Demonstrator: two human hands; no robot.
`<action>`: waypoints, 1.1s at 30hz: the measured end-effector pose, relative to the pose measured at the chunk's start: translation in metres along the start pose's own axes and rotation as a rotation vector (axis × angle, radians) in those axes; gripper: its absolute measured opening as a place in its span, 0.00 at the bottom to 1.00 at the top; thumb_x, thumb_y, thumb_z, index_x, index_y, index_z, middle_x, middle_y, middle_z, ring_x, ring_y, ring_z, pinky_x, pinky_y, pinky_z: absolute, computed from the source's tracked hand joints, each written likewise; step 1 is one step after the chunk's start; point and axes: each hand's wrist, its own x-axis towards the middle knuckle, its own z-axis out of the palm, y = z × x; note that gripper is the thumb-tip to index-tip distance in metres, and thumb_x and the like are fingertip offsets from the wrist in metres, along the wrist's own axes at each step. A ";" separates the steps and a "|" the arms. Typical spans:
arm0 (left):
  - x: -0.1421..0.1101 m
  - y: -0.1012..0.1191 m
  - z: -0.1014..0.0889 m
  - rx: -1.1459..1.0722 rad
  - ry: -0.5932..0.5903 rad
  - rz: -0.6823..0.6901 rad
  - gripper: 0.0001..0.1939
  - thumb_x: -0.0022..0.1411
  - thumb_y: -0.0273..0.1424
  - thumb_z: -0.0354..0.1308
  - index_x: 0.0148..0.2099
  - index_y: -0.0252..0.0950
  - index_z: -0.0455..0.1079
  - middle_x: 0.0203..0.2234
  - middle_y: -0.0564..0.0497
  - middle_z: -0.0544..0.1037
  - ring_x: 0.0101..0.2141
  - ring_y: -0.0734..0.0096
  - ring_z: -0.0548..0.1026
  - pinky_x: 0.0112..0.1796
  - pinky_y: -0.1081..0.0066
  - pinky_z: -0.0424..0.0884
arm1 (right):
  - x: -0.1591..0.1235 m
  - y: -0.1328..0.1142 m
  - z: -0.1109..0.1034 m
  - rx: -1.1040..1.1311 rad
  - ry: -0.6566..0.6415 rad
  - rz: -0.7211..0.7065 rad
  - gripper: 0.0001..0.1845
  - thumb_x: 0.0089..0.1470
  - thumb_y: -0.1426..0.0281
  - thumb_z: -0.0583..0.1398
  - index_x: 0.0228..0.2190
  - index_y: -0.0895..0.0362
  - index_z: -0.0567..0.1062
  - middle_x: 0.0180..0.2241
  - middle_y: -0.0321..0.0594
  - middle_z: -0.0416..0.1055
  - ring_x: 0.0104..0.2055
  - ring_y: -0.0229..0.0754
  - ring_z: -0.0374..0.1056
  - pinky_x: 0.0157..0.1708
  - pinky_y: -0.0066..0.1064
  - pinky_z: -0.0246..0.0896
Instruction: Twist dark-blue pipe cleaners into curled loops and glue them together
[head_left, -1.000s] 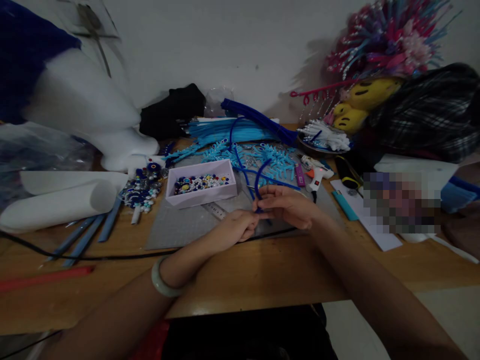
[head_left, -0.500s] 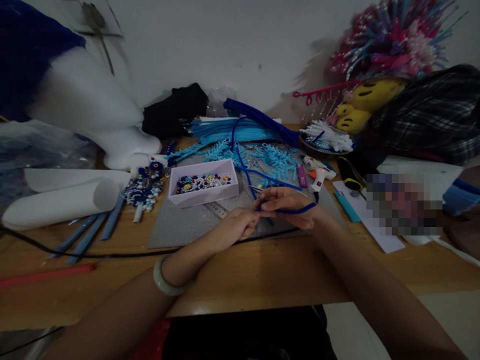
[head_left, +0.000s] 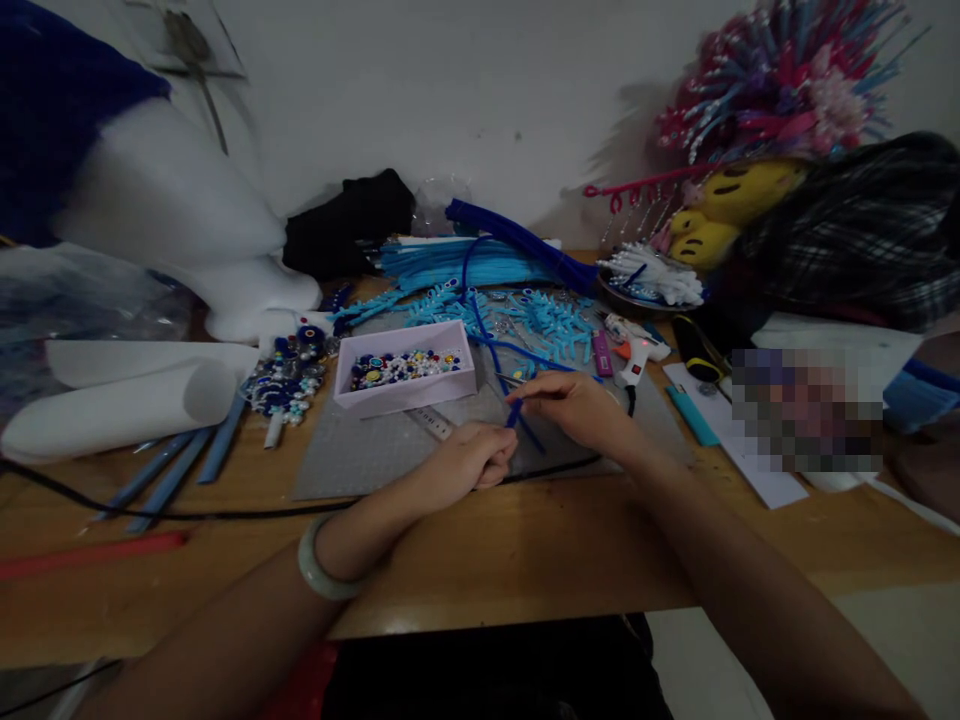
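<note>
1. Head view, looking down at our two hands over a cluttered wooden table (head_left: 525, 560), near the middle of the frame.
2. Our left hand (head_left: 469, 462) is curled closed, thumb and fingers pinching the lower end of a dark blue pipe cleaner (head_left: 514, 414).
3. Our right hand (head_left: 577, 410) sits just right of it, fingers bent and pinched on the same pipe cleaner; only a short stub shows between the two hands.
4. Half a second ago a long tail of the blue stem stuck out to the right across our right hand, and a second ago it arched upward as a loop. Now that tail is gone from sight, so we judge it has been wound or folded in tight, and the twist is nearly closed.
5. Both hands rest above a grey cutting mat (head_left: 360, 455), which has stayed put.
6. Just up and left of the hands stands a pale pink box of beads (head_left: 405, 368), unmoved.
7. Further up lie bundles of light blue pipe cleaners (head_left: 465, 262), and to the right a white glue gun (head_left: 636, 352).
</note>
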 end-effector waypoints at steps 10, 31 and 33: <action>0.001 -0.002 0.002 0.008 -0.002 -0.025 0.17 0.56 0.36 0.41 0.18 0.37 0.46 0.09 0.61 0.47 0.13 0.82 0.46 0.17 0.74 0.43 | -0.007 -0.007 0.005 0.392 0.005 0.149 0.14 0.41 0.75 0.61 0.33 0.52 0.76 0.34 0.34 0.75 0.40 0.36 0.68 0.45 0.31 0.58; 0.000 0.003 0.004 0.164 -0.029 -0.033 0.18 0.56 0.37 0.40 0.16 0.38 0.47 0.08 0.60 0.48 0.13 0.80 0.47 0.18 0.73 0.45 | -0.004 -0.002 -0.014 0.732 -0.295 0.372 0.18 0.37 0.81 0.61 0.35 0.57 0.70 0.26 0.33 0.72 0.28 0.31 0.68 0.29 0.23 0.64; 0.000 0.003 0.004 0.155 -0.037 -0.024 0.19 0.56 0.37 0.40 0.16 0.37 0.47 0.08 0.60 0.48 0.13 0.80 0.47 0.18 0.73 0.45 | -0.002 -0.002 -0.017 0.720 -0.336 0.359 0.22 0.35 0.84 0.60 0.35 0.57 0.71 0.28 0.33 0.73 0.29 0.31 0.69 0.29 0.22 0.64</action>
